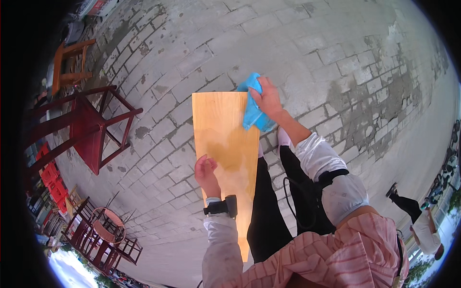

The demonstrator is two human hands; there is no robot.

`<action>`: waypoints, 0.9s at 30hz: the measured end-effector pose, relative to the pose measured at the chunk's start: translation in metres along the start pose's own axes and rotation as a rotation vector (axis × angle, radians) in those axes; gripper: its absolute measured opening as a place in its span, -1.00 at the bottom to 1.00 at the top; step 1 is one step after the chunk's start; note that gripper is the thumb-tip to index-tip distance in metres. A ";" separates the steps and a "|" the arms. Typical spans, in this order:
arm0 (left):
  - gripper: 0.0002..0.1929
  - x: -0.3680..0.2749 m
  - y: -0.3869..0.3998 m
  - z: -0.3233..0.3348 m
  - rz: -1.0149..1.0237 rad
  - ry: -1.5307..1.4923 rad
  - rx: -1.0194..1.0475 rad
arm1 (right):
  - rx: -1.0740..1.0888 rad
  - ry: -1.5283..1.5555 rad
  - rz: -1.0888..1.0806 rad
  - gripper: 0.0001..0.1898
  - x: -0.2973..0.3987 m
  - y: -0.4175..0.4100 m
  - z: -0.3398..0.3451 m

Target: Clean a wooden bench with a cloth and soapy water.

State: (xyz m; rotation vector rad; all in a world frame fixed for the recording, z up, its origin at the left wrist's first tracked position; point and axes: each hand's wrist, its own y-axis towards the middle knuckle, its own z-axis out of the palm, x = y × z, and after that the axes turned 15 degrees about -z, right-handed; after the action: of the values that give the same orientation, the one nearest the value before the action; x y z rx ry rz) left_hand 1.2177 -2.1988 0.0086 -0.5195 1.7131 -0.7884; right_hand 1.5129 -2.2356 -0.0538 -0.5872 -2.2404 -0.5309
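A long light-wood board or tabletop stretches away from beside my body, narrowing towards me in this view. My right hand grips a blue cloth at the board's far right corner; part of the cloth hangs over the right edge. My left hand is at the board's left edge, fingers bent and the thumb near them, with no object seen in it. Whether it touches the wood I cannot tell. A dull, darker patch lies across the middle of the wood. What holds the board up is hidden.
A dark red wooden chair lies tipped on the paving at left, with an orange-brown wooden chair beyond. Red plastic stools and dark chairs with a pink basket-like seat are lower left. Another person is far right.
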 end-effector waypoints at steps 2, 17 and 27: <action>-0.82 0.011 -0.007 -0.027 0.005 -0.026 -0.018 | 0.021 0.005 0.041 -0.66 0.018 0.004 -0.014; -0.87 0.085 -0.080 -0.092 -0.105 -0.351 -0.321 | 0.496 -0.216 -0.612 -0.47 0.142 -0.071 0.079; -0.88 0.055 -0.072 -0.082 -0.037 -0.263 -0.291 | 0.580 -0.156 -0.663 -0.56 0.116 -0.057 0.068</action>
State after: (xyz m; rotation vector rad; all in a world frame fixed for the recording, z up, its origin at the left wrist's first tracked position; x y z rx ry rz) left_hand 1.1198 -2.2664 0.0367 -0.8181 1.5820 -0.4726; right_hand 1.3722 -2.2169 -0.0210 0.4391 -2.5581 -0.1191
